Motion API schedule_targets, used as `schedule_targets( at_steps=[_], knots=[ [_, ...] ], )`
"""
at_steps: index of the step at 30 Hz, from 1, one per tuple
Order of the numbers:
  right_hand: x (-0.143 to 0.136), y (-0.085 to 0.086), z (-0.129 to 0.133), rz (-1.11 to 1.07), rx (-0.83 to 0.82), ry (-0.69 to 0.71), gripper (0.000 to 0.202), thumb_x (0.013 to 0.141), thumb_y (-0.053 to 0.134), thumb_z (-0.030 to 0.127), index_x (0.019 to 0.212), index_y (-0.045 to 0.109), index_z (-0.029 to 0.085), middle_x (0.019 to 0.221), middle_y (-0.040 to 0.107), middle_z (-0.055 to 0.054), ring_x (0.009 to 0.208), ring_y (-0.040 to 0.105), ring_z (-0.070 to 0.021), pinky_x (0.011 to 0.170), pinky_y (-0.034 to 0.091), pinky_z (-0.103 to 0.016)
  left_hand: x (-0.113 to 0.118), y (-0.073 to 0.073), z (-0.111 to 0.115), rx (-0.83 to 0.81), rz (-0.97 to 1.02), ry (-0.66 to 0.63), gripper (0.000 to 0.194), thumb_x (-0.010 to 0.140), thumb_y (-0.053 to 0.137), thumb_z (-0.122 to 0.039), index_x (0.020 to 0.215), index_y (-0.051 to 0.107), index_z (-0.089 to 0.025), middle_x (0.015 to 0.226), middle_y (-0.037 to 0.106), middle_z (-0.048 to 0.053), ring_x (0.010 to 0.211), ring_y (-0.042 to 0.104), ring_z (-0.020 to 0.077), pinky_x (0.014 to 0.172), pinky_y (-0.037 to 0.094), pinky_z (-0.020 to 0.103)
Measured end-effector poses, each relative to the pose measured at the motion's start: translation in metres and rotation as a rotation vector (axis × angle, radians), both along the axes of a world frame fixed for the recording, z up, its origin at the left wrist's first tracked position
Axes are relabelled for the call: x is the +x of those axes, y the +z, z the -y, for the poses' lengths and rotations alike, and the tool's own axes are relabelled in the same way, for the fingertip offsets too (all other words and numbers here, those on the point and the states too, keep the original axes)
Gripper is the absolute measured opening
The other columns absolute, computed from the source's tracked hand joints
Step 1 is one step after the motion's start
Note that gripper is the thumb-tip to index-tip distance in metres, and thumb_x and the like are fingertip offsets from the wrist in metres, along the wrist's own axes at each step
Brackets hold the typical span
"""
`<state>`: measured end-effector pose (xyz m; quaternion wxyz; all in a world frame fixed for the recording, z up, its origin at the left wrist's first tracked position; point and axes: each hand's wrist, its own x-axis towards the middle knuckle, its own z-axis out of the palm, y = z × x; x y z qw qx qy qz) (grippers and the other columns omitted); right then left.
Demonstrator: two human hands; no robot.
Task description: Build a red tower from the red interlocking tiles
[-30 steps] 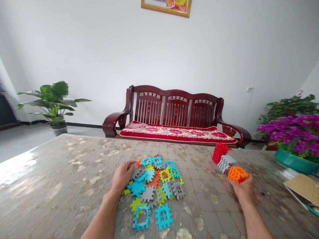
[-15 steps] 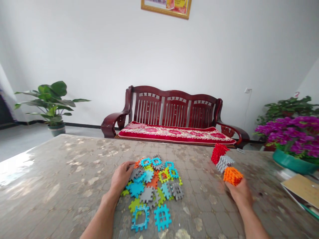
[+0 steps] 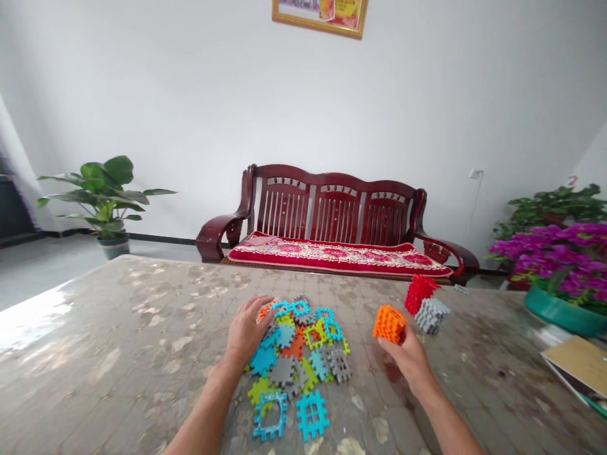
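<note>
My right hand [image 3: 410,360] grips a stack of orange interlocking building tiles [image 3: 389,323], raised a little over the table to the right of a loose pile. At the pile's far left edge, my left hand [image 3: 249,325] has its thumb and fingers closed around an orange tile [image 3: 265,310]. Blue, grey, green and orange tiles overlap in the pile, among them a grey tile [image 3: 282,370]. Nearer to me lie a blue frame tile [image 3: 270,415] and a blue window tile [image 3: 312,414]. Beyond my right hand stand a red tile stack [image 3: 420,293] and a grey tile stack [image 3: 432,315].
The table [image 3: 156,354] has a patterned cover. Purple flowers in a green pot [image 3: 559,311] and a brown notebook [image 3: 578,363] are on its right side. A wooden bench [image 3: 334,208] stands behind, and a potted plant [image 3: 111,196] at the left.
My right hand has carried the orange stack left, away from the grey and red stacks. My left hand has shifted slightly right, over the orange tile at the pile's edge.
</note>
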<state>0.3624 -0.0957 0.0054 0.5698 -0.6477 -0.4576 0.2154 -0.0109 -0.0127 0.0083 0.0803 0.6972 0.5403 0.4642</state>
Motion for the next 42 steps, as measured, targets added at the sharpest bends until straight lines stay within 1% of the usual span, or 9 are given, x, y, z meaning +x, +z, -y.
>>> schedule_targets(
  at_steps=[3,6,9,12,18,21,27,31,42],
  knots=[
    [-0.036,0.011,-0.003,-0.051,-0.008,0.117,0.050,0.058,0.072,0.030,0.105,0.061,0.018,0.092,0.074,-0.004,0.087,0.070,-0.0259,0.080,0.055,-0.037,0.020,0.008,0.007,0.028,0.029,-0.195,0.034,0.085,0.062,-0.045,0.113,0.070,-0.028,0.120,0.068,0.006,0.113,0.063,0.0235,0.102,0.048,0.041],
    [-0.068,0.019,-0.008,-0.026,-0.011,0.224,0.051,0.059,0.071,0.027,0.107,0.061,0.019,0.097,0.074,-0.004,0.089,0.069,-0.0247,0.081,0.054,-0.035,0.042,0.014,0.017,0.026,0.011,-0.396,0.065,0.077,0.070,-0.057,0.134,0.058,-0.028,0.135,0.059,0.011,0.124,0.057,0.0273,0.106,0.046,0.044],
    [-0.095,0.027,-0.011,0.170,0.008,0.257,0.049,0.059,0.069,0.023,0.108,0.063,0.019,0.103,0.072,-0.006,0.096,0.066,-0.0255,0.088,0.052,-0.037,0.061,0.018,0.027,0.029,0.003,-0.514,0.100,0.066,0.072,-0.069,0.150,0.039,-0.026,0.148,0.044,0.017,0.137,0.044,0.0335,0.112,0.039,0.050],
    [-0.118,0.037,-0.012,0.441,0.056,0.302,0.047,0.061,0.065,0.016,0.107,0.066,0.020,0.107,0.070,-0.007,0.102,0.062,-0.0278,0.093,0.049,-0.040,0.072,0.022,0.034,0.018,0.021,-0.555,0.109,0.064,0.075,-0.067,0.154,0.030,-0.025,0.152,0.037,0.019,0.142,0.036,0.0353,0.115,0.034,0.051],
    [-0.145,0.048,-0.020,0.611,0.086,0.405,0.038,0.068,0.059,0.010,0.101,0.071,0.023,0.104,0.068,-0.008,0.103,0.060,-0.0255,0.094,0.049,-0.037,0.066,0.024,0.033,-0.073,0.091,-0.410,0.051,0.082,0.069,-0.035,0.131,0.058,-0.027,0.135,0.055,0.011,0.127,0.053,0.0259,0.111,0.040,0.044],
    [-0.148,0.044,-0.025,0.622,0.093,0.386,0.033,0.071,0.060,0.011,0.099,0.070,0.024,0.103,0.067,-0.007,0.103,0.060,-0.0252,0.095,0.049,-0.036,0.058,0.024,0.030,-0.082,0.104,-0.351,0.037,0.083,0.065,-0.031,0.120,0.063,-0.027,0.125,0.061,0.007,0.118,0.059,0.0229,0.107,0.043,0.041],
    [-0.141,0.042,-0.029,0.629,0.083,0.359,0.030,0.078,0.059,0.017,0.105,0.068,0.025,0.107,0.067,-0.006,0.108,0.059,-0.0251,0.099,0.046,-0.039,0.043,0.025,0.025,-0.048,0.099,-0.150,0.036,0.087,0.059,-0.034,0.122,0.061,-0.027,0.121,0.063,0.005,0.113,0.061,0.0215,0.102,0.047,0.036],
    [-0.137,0.041,-0.032,0.618,0.112,0.339,0.037,0.073,0.058,0.013,0.106,0.069,0.024,0.115,0.065,-0.007,0.113,0.058,-0.0244,0.102,0.046,-0.038,0.034,0.024,0.020,-0.060,0.098,-0.056,0.038,0.089,0.054,-0.033,0.125,0.059,-0.023,0.126,0.061,0.008,0.116,0.060,0.0229,0.103,0.046,0.038],
    [-0.127,0.027,-0.044,0.485,0.198,0.307,0.035,0.077,0.056,0.018,0.108,0.069,0.024,0.125,0.063,-0.007,0.121,0.057,-0.0229,0.108,0.043,-0.040,0.029,0.014,0.012,-0.093,0.185,-0.032,0.047,0.076,0.046,-0.010,0.117,0.066,-0.025,0.121,0.066,0.005,0.116,0.060,0.0212,0.106,0.045,0.038]
  ],
)
